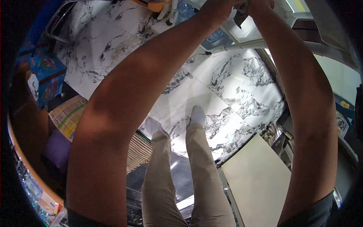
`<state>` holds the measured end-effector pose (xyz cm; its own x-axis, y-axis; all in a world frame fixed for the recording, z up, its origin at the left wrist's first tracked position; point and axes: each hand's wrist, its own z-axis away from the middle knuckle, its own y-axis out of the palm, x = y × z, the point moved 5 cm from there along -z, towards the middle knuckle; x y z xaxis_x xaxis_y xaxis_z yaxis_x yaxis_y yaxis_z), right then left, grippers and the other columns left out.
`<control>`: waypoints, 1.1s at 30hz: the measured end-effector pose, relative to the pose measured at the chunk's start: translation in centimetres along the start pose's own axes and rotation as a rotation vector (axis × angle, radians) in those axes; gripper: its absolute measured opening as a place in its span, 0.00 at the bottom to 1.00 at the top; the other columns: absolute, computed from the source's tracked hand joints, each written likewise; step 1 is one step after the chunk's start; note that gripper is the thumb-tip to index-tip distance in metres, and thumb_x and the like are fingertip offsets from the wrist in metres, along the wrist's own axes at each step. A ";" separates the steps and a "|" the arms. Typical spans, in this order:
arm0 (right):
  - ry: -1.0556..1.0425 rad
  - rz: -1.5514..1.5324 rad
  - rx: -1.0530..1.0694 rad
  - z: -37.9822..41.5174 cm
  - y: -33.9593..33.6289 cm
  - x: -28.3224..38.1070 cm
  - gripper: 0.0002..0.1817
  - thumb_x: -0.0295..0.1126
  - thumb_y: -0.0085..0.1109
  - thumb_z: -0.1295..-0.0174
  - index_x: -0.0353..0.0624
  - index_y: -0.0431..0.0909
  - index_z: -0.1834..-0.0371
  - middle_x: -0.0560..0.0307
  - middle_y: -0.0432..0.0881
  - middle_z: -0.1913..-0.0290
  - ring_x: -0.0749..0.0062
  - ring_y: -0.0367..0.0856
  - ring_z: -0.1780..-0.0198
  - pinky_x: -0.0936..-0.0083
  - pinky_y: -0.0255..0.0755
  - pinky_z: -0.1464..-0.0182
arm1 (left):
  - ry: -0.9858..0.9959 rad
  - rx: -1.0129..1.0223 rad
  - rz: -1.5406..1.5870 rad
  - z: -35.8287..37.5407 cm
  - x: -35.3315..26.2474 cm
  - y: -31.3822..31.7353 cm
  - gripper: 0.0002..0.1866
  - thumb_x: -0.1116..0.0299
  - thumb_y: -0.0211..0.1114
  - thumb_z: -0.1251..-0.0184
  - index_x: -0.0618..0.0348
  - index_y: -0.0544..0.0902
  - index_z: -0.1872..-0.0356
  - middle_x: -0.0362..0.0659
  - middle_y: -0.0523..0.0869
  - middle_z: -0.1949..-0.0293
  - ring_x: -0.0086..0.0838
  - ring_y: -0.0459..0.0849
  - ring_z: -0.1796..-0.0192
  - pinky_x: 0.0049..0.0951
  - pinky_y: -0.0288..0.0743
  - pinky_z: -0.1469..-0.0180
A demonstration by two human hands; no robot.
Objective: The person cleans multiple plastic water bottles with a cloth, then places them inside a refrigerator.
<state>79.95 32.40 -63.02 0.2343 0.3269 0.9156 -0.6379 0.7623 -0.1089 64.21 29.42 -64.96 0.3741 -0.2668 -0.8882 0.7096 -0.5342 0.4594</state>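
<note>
Both my arms reach forward to the top edge of the view. My left hand [223, 5] and my right hand [261, 4] are close together there, both partly cut off by the edge. Their fingers look bent inward, though few of them show. Between them hangs a small dark grey piece [239, 18] with a pointed lower end; its kind I cannot make out. Just behind and below the hands is a pale, translucent panel or bin [247, 32] with a light rim.
Clear bottles [218, 39] stand near the pale frame. Below lies a marble-patterned floor [223, 85], with my feet in white socks [197, 115]. A white board or cabinet top [257, 181] is at lower right. Blue boxes [47, 77], flattened cardboard [68, 115] and a striped mat [138, 151] are at left.
</note>
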 end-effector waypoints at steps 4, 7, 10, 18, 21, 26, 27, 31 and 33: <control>-0.025 0.045 0.180 2.6 -0.2 0.6 0.35 0.46 0.74 0.35 0.27 0.75 0.37 0.43 0.86 0.51 0.53 0.87 0.55 0.53 0.81 0.56 | -0.077 -0.159 -0.091 2.7 -1.4 -0.9 0.41 0.47 0.58 0.21 0.60 0.58 0.17 0.54 0.70 0.23 0.41 0.67 0.21 0.38 0.54 0.20; 0.146 -0.184 0.845 2.1 -0.8 -1.5 0.17 0.41 0.65 0.28 0.39 0.80 0.47 0.51 0.88 0.56 0.63 0.90 0.59 0.64 0.88 0.55 | 0.058 -0.242 -0.105 7.2 -5.7 -0.9 0.31 0.58 0.66 0.24 0.61 0.72 0.26 0.53 0.76 0.31 0.42 0.77 0.32 0.39 0.69 0.28; 0.193 -0.244 0.472 16.7 -2.3 -0.2 0.26 0.43 0.69 0.30 0.39 0.76 0.37 0.51 0.82 0.48 0.66 0.83 0.51 0.66 0.83 0.49 | 0.043 -0.334 0.029 14.2 -12.6 1.2 0.28 0.57 0.57 0.18 0.60 0.72 0.25 0.49 0.77 0.29 0.35 0.74 0.28 0.37 0.64 0.24; 0.795 -0.281 0.657 48.1 -5.6 7.3 0.26 0.47 0.61 0.24 0.44 0.74 0.30 0.52 0.83 0.38 0.61 0.84 0.39 0.66 0.81 0.40 | -0.325 -0.880 0.216 34.4 -24.9 6.1 0.20 0.59 0.50 0.16 0.64 0.83 0.42 0.46 0.85 0.40 0.32 0.80 0.36 0.31 0.68 0.29; 0.756 -0.020 0.897 56.1 -8.0 14.6 0.23 0.35 0.64 0.25 0.42 0.72 0.31 0.51 0.83 0.41 0.65 0.84 0.41 0.69 0.82 0.43 | -0.353 -0.872 0.130 40.1 -33.5 10.2 0.21 0.56 0.50 0.16 0.62 0.84 0.45 0.44 0.86 0.43 0.32 0.82 0.40 0.30 0.71 0.33; 0.688 -0.007 1.042 62.7 -10.5 27.0 0.20 0.30 0.59 0.26 0.42 0.72 0.33 0.51 0.84 0.45 0.64 0.85 0.44 0.68 0.82 0.43 | -0.404 -0.752 0.108 45.7 -47.3 17.1 0.21 0.52 0.55 0.17 0.59 0.82 0.40 0.42 0.85 0.46 0.27 0.83 0.43 0.32 0.77 0.38; 0.643 -0.028 1.045 63.4 -11.1 28.7 0.19 0.30 0.59 0.25 0.42 0.72 0.34 0.50 0.84 0.45 0.64 0.85 0.43 0.68 0.82 0.43 | -0.450 -0.716 0.116 46.5 -50.1 18.5 0.22 0.51 0.57 0.17 0.58 0.82 0.39 0.41 0.85 0.46 0.26 0.83 0.44 0.32 0.77 0.39; 0.411 -0.056 1.094 64.3 -11.3 36.8 0.17 0.33 0.56 0.21 0.42 0.71 0.34 0.49 0.84 0.43 0.63 0.85 0.45 0.68 0.82 0.43 | -0.180 -0.596 0.040 47.1 -60.6 22.9 0.24 0.57 0.68 0.22 0.58 0.78 0.33 0.41 0.83 0.43 0.26 0.84 0.43 0.30 0.81 0.42; 0.299 -0.053 1.095 65.6 -10.9 40.3 0.18 0.37 0.58 0.20 0.41 0.71 0.34 0.50 0.84 0.45 0.66 0.84 0.46 0.70 0.80 0.43 | -0.059 -0.607 0.016 47.3 -64.3 24.6 0.25 0.63 0.71 0.25 0.59 0.77 0.32 0.41 0.83 0.42 0.26 0.84 0.43 0.30 0.81 0.40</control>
<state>48.22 0.65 0.45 0.3518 0.5411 0.7639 -0.8858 -0.0715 0.4586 29.43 -4.51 2.94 0.3662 -0.3240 -0.8723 0.9243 0.0186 0.3811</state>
